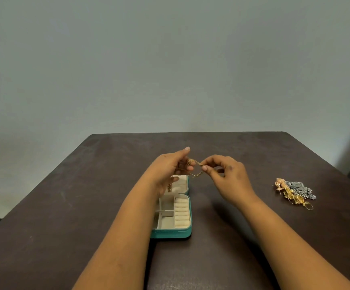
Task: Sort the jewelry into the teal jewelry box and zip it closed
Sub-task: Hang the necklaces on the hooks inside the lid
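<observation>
Head view, frame centre: both hands (197,167) pinch a gold chain (195,164) above the teal jewelry box (171,233); best lowered slowly, untangled.

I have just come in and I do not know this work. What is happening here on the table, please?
A person holds a thin gold chain between both hands, above an open teal jewelry box. The left hand has the chain looped round its fingers, and the right hand pinches the other end. The box lies unzipped on the dark table, with its cream compartments showing. A small pile of jewelry waits to the right, not yet sorted.
</observation>
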